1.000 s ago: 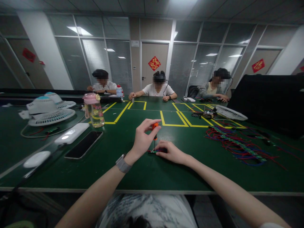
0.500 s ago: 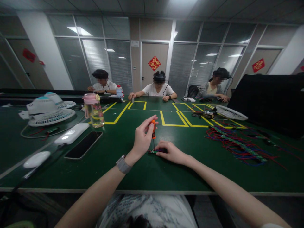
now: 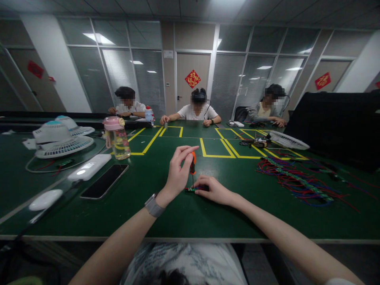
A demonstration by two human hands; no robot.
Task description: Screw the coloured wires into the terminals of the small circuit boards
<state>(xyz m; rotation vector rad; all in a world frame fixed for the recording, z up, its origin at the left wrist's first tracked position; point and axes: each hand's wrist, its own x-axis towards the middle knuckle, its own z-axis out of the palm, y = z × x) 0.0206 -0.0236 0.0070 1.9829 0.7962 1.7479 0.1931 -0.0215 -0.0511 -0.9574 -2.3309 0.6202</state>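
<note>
An orange and black screwdriver (image 3: 192, 168) stands nearly upright, its tip down on a small green circuit board (image 3: 191, 190). My left hand (image 3: 180, 164) grips the handle between thumb and fingers, with one finger stretched past its top. Lying low on the table, my right hand (image 3: 212, 190) pinches the right end of the board with thumb and fingertips. Dark and red wires run beneath the right fingers, partly hidden by them.
Left of me lie a black phone (image 3: 105, 181), a white power bank (image 3: 90, 167), a pink-lidded bottle (image 3: 116, 138) and white fan parts (image 3: 63, 144). Several wired circuit boards (image 3: 299, 180) lie right, beside a black screen (image 3: 335, 130). Three people sit across the green table (image 3: 208, 225).
The fingers of my left hand have shifted on the screwdriver handle, and the forefinger is now stretched out over its top. My right hand and the board have stayed in place.
</note>
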